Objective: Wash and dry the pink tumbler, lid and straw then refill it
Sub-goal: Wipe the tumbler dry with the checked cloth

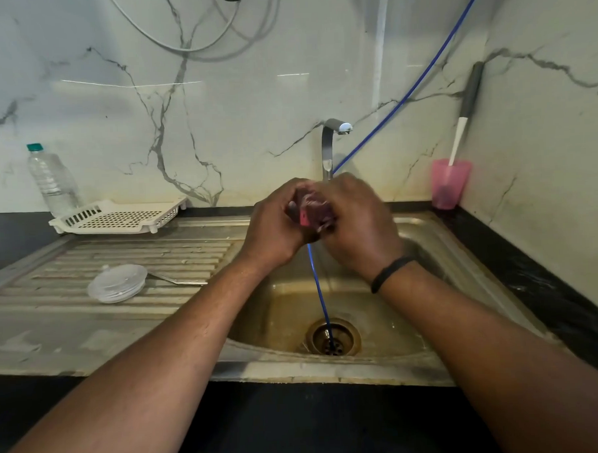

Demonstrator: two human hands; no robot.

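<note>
Your two hands meet above the sink basin [390, 311], just in front of the tap [331, 146], and between them sits a small pink object [304, 219] with something pale and crumpled [315, 205] bunched against it. Too little of it shows to say what part it is. Your left hand [273, 227] has its fingers curled round the pink object from the left; your right hand [356, 227] has its fingers curled over the crumpled material from the right, a black band [392, 272] on that wrist. The fingertips of both hands are hidden inside the grip.

A blue tube [319, 287] runs from below your hands down into the drain [332, 338], and another stretch climbs the wall behind the tap.

The pink tumbler [448, 189] stands upright on the dark counter at the sink's back right corner, a white-and-grey-handled brush [464, 123] standing in it and leaning toward the wall.

On the ribbed drainboard [161, 253] to the left lies a clear round lid [116, 282], with a metal utensil [176, 280] just beside it. Behind them sits a white perforated tray [119, 217], and a clear bottle with a green cap [52, 182] stands at the wall.
</note>
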